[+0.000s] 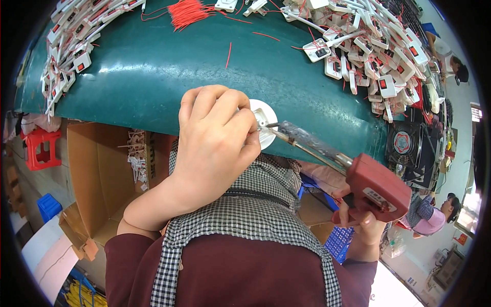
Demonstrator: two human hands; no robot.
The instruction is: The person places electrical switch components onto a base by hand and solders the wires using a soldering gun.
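Note:
Near the table's front edge, my left hand (215, 135) is closed on a white round plastic piece (264, 108), with its bent fingertips at the hollow middle. Whether the fingers also pinch a small part or wire there is hidden. My right hand (362, 222) grips the handle of a red soldering gun (378, 187) from below. Its long metal barrel points left, and the dark tip meets the middle of the round piece beside my left fingertips. A thin guide tube runs alongside the barrel.
On the green table (169, 77) lie a bundle of red wires (188, 14) and a few loose strands. White switch housings with red leads are heaped at the right (368, 56) and left (76, 38). A cardboard box (97, 174) stands below. A fan (404, 142) sits at the right; people are beyond.

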